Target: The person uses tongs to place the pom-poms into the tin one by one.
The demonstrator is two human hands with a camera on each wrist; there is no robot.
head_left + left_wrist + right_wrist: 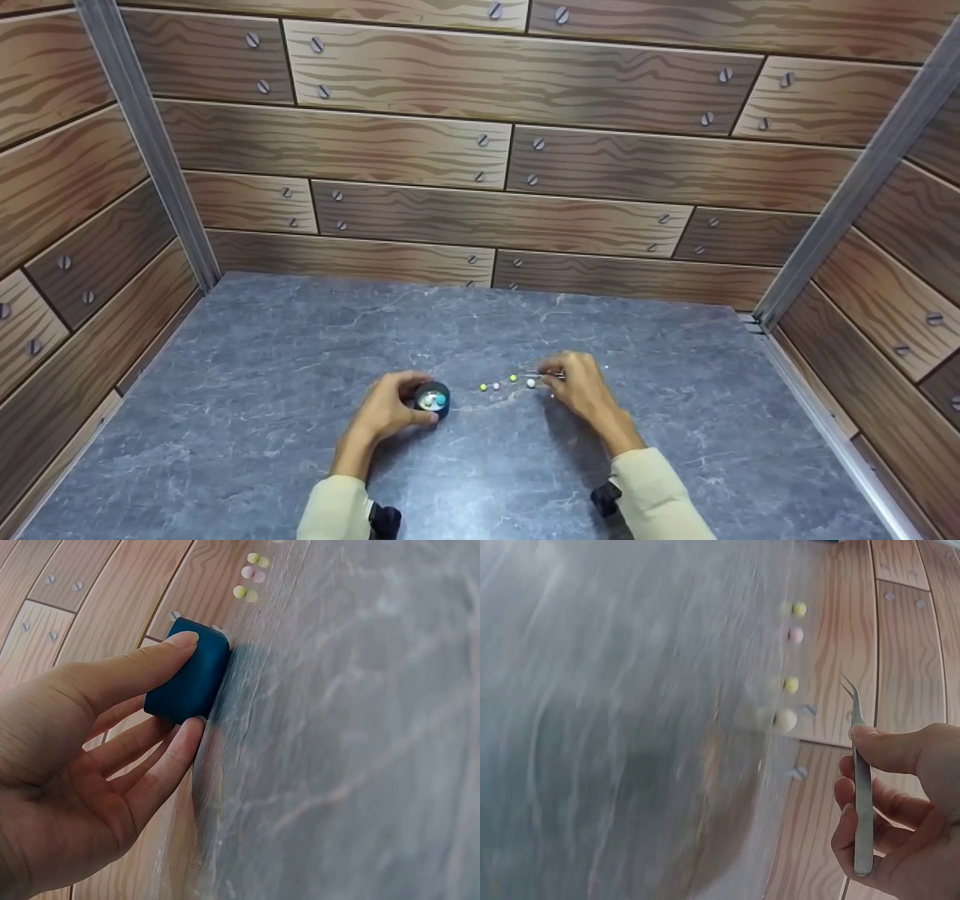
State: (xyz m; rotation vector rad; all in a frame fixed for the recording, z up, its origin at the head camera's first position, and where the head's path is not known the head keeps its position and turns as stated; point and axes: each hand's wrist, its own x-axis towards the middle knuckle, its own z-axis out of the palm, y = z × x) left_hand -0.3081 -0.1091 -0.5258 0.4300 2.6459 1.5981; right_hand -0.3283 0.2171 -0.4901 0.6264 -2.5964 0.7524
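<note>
Pale sleeves [660,491] are worn; a dark cup [187,681] is grasped by the fingers [169,769] of the left hand [384,406], tweezers [863,817] by the right hand [582,382], near beads [791,685].

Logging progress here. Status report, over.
Left hand holds cup. Right hand holds tweezers, tips empty. Beads on table between hands. No obstruction seen.

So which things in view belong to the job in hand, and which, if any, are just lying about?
Seem part of the job:
- small round container in the left hand, beads inside
- tweezers in the right hand
- yellow beads, pink bead, white bead on the table

Seem not:
- tiny white speck, too small to identify
- wood-patterned walls, metal posts: surroundings only
</note>
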